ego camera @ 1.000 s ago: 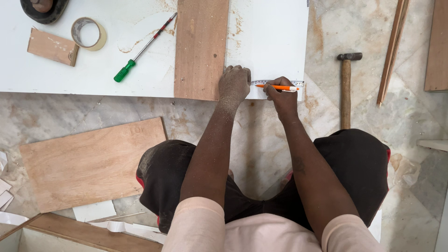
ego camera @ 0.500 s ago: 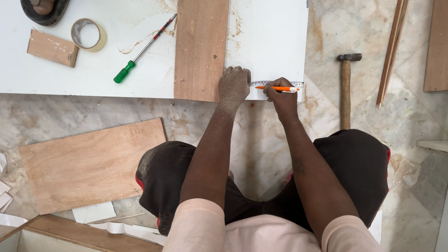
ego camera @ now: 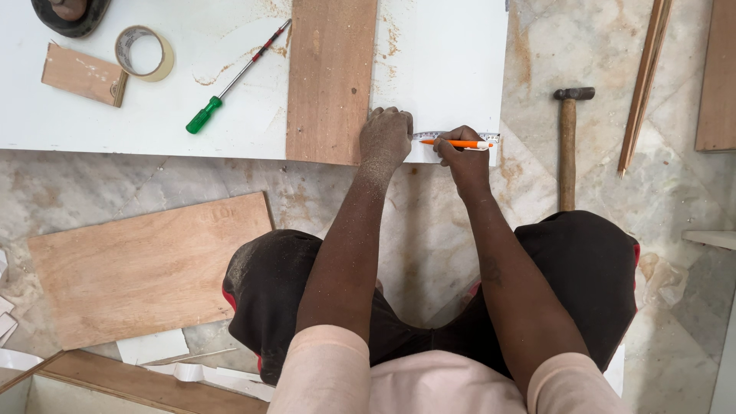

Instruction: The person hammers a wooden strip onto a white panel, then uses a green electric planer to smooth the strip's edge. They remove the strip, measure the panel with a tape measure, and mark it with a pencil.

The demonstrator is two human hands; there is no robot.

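1. Lying at the far left on the marble floor [ego camera: 598,46] is a plywood sheet [ego camera: 146,264], with white scraps [ego camera: 157,345] and a wooden frame edge [ego camera: 146,387] below it.
2. Resting on the white board [ego camera: 153,100] above are a dark round object [ego camera: 69,14] at the top corner, a small wood block [ego camera: 83,74], a roll of tape [ego camera: 143,53] just beside the block, and a green-handled screwdriver [ego camera: 234,78] lying slantwise.
3. Set across the white board is a brown wooden plank [ego camera: 331,77], its near end reaching the board's front edge.
4. Just right of the plank, the left hand [ego camera: 386,136] is closed into a loose fist, pressing down on 1 end of a measuring tape [ego camera: 460,137] that lies along the board's front edge.
5. Touching that tape, the right hand [ego camera: 458,156] is closed around an orange pencil [ego camera: 454,143], which lies nearly level above the tape, dark tip toward the left hand.
6. Further right, well apart from the hands, a hammer [ego camera: 568,142] lies on the floor, head away from the person.
7. Beyond it lean thin wooden strips [ego camera: 644,77], and another wooden panel [ego camera: 719,73] sits at the right edge.
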